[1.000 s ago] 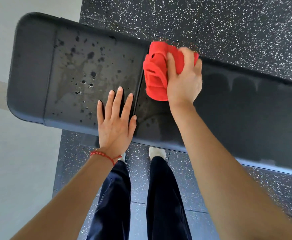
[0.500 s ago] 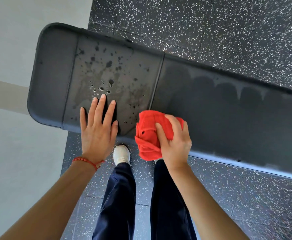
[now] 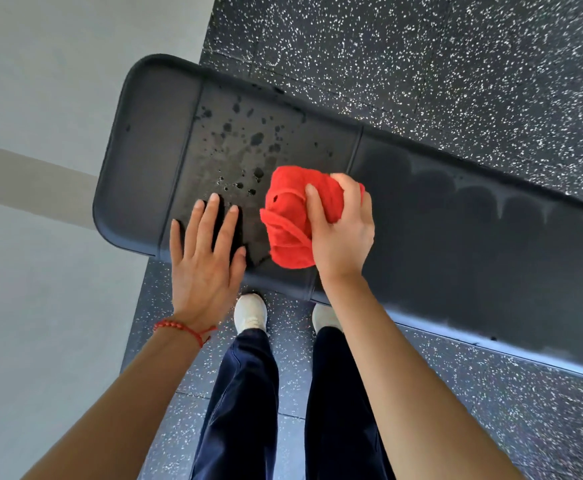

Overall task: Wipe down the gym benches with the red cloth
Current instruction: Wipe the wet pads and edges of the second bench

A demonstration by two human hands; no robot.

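A long black padded gym bench (image 3: pixel 456 237) runs from upper left to lower right across the view. Its left pad section is speckled with dark wet drops (image 3: pixel 245 147). My right hand (image 3: pixel 342 233) grips a bunched red cloth (image 3: pixel 290 216) and presses it on the pad just left of the seam between the two sections. My left hand (image 3: pixel 207 261) lies flat, fingers spread, on the near edge of the left section, a short way left of the cloth. Faint arc-shaped wipe marks show on the right section.
Black rubber flooring with white flecks (image 3: pixel 421 64) surrounds the bench. A pale grey floor or wall surface (image 3: pixel 40 237) lies to the left of the bench's end. My legs in dark trousers and white shoes (image 3: pixel 250 311) stand right at the bench's near edge.
The cloth went from the bench's far edge down to its near edge, then back up onto the pad, left of the seam. My left hand stayed flat on the pad.
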